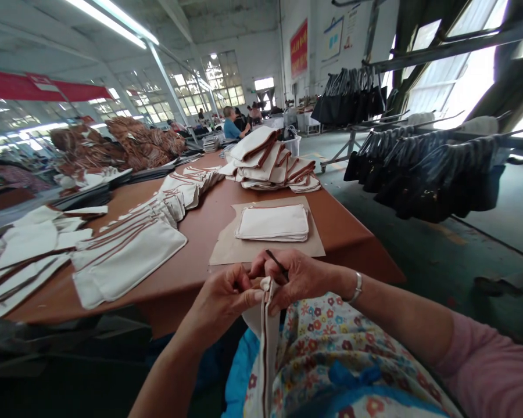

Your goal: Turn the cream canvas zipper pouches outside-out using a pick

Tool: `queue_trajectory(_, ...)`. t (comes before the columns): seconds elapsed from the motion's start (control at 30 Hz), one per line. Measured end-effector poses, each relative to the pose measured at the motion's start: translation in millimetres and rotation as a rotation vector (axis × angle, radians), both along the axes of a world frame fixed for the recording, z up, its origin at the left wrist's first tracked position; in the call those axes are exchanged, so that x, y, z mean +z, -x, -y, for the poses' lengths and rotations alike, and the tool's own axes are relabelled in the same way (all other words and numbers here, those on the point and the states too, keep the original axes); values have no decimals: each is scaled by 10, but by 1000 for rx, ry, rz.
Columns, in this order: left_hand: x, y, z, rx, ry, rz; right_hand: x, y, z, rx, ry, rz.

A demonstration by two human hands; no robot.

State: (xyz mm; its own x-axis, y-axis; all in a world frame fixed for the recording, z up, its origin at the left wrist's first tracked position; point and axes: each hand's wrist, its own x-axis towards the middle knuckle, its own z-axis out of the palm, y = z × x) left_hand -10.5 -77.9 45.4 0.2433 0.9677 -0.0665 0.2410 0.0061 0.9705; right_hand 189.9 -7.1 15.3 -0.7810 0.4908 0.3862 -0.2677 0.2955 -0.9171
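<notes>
A white fabric piece with a dark brown edge [267,342] hangs down from my fingers in front of the floral apron. My left hand [228,293] pinches its top end from the left. From the right, my right hand [294,276] grips the same end, and a thin dark tool [275,262] sticks up between its fingers; what kind of tool is unclear. Just beyond my hands, a small stack of white rectangular pieces [272,222] lies on a brown paper sheet [226,247] on the table.
The brown table [209,223] carries rows of overlapping white pieces [135,249] at left and a folded white pile [261,159] at the back. Black items hang on a rack [427,174] at right. A person in blue [232,125] sits beyond the table.
</notes>
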Motion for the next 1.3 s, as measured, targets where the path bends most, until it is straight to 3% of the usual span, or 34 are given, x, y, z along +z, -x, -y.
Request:
queue_trajectory(0.13,139,126,26,-123,1,-69,12,-94,-8,-25,-19,177)
queue_trajectory(0.3,173,190,-97,-230,13,-386,129,-171,-3,-253,-663,470)
queue_trajectory(0.37,114,153,-138,-265,-14,-442,131,-167,38,-302,-763,490)
queue_trajectory(0.43,38,109,-143,-335,-23,-410,89,-160,95,-299,-692,459)
queue_trajectory(0.5,-33,75,-113,-390,19,-302,21,-164,154,-275,-521,400)
queue_trajectory(0.63,-125,41,-7,-379,188,-33,-88,-202,231,-195,-192,298)
queue_trajectory(0.73,-147,31,49,-334,238,79,-103,-227,239,-177,-87,289)
queue_trajectory(0.8,-152,25,63,-319,255,114,-96,-224,234,-177,-120,335)
queue_trajectory(0.87,-168,18,61,-278,256,118,-97,-205,236,-225,-348,402)
queue_trajectory(1.0,-258,-6,56,-144,236,117,-174,-138,277,-381,-1048,488)
queue_trajectory(1.1,-330,-26,84,-97,277,147,-264,-88,292,-418,-1230,478)
queue_trajectory(1.2,-362,-45,146,-83,351,207,-309,-52,234,-452,-1086,439)
queue_trajectory(1.3,-364,-47,231,-73,414,301,-278,-72,134,-549,-559,425)
